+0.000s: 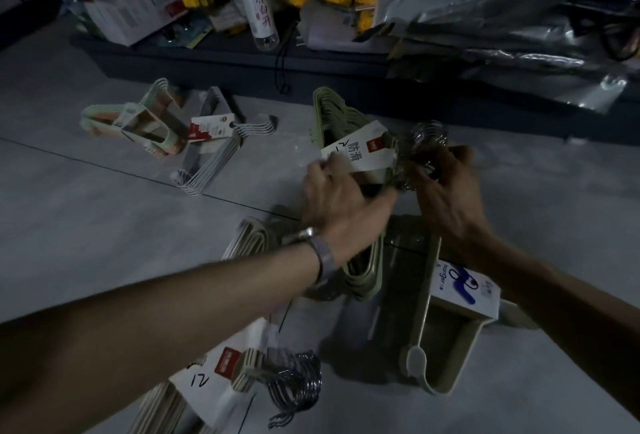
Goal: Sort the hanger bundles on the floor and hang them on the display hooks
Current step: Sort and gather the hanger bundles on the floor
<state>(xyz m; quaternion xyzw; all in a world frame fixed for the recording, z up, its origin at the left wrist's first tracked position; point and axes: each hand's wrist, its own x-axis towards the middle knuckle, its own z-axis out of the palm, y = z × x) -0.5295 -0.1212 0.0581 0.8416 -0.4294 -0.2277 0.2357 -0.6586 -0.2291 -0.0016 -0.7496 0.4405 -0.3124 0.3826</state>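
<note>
Bare tiled floor is lying open on the left, a dark seam running across it. On the right and near side, bundles are crowding the hands. The dark shelf base is closing off the far edge.

The left hand, a mesh wristband on its wrist, is gripping the olive-green hanger bundle at its white card label, fingers curled over the card. The right hand is curling round that bundle's cluster of shiny wire hooks. The bundle is sitting at centre, between both hands, its far end lying just short of the shelf base.

Far left, a mint-and-peach plastic bundle is touching a grey-and-white bundle. Near, a cream bundle with chrome hooks is lying by the left forearm, and a beige plastic bundle with a blue-printed sleeve is lying under the right forearm.

On the shelf base, a clear water bottle is standing beside crinkled silver foil bags. The light is dim.
</note>
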